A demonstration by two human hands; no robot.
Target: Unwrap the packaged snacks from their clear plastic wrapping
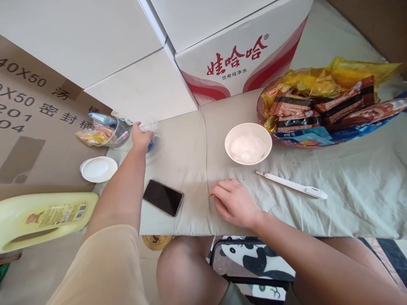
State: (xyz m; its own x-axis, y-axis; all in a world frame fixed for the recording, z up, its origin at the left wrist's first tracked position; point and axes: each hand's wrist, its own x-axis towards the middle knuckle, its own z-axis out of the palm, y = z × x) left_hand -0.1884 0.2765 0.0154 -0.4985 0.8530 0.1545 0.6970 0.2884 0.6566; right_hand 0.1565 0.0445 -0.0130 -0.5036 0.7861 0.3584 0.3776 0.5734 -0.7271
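My left hand [142, 136] reaches to the far left of the cloth-covered table, its fingers closed at a crumpled clear plastic bag [151, 126]. A small blue thing [150, 145] peeks out under that hand; its kind is hidden. Just left of the hand stands a clear tub [120, 134] with colourful snack packets. My right hand [235, 202] rests on the cloth, fingers loosely curled, with nothing seen in them. Beyond it sits a white bowl [248, 144] holding a whitish, plastic-like mass. A white pen-shaped cutter [291, 184] lies to the right of the bowl.
A dark phone [163, 198] lies between my arms. White lids [99, 169] and a yellow jug [47, 218] are at the left. A basket of packaged snacks [327, 106] stands at the right. White boxes [143, 89] and a printed carton [241, 59] line the back.
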